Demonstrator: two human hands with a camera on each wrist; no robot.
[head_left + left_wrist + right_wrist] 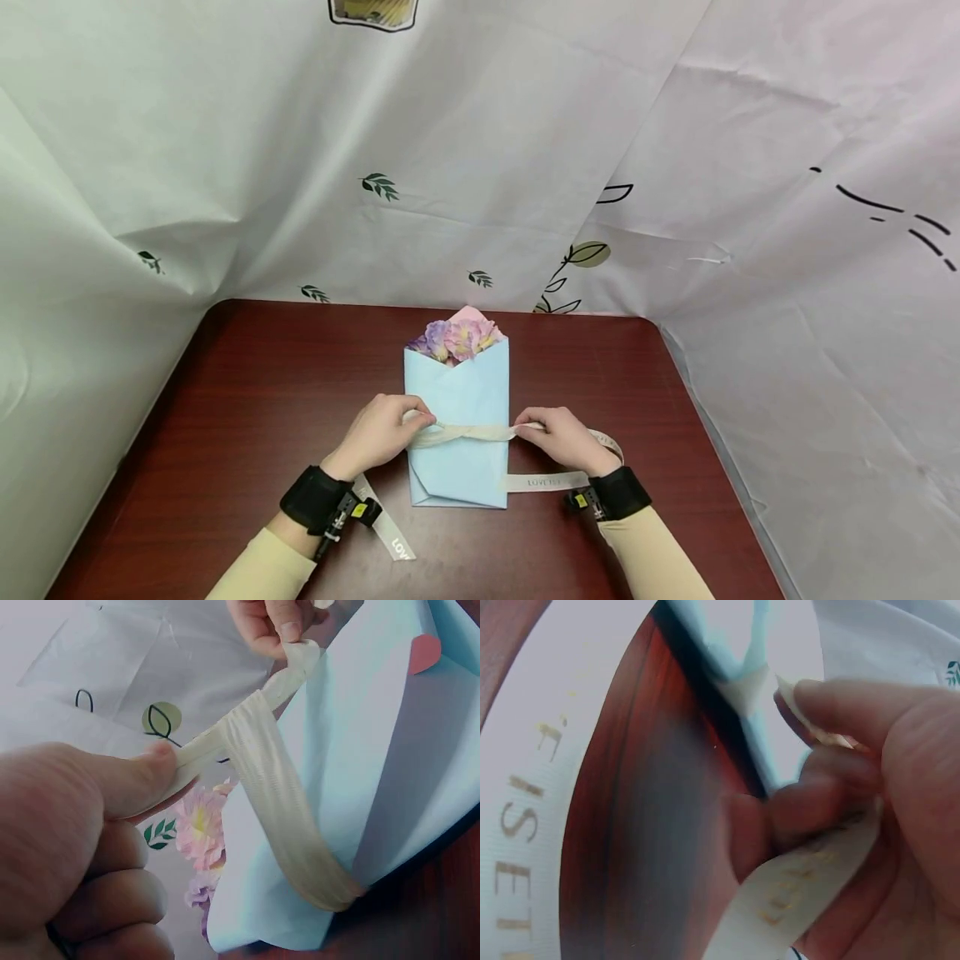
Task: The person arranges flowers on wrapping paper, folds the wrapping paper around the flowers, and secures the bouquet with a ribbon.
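A light blue paper bouquet wrap [457, 392] lies on the table, with pink and purple flowers [463, 337] showing at its top. Across its middle runs a cream ribbon [472, 432], looped round the wrap and crossed over itself at the front. My left hand [386, 433] pinches one side of the ribbon between thumb and index finger, at the wrap's left edge. The other side is pinched by my right hand [558, 435], just off the right edge. In the right wrist view, lettered ribbon [795, 892] passes through the curled fingers of that hand.
One loose ribbon tail [390, 533] hangs below the left wrist. Another lettered length [547, 482] stretches from the wrap's right edge to the right wrist. The dark red wooden table [300, 367] is backed by a white printed cloth [480, 150].
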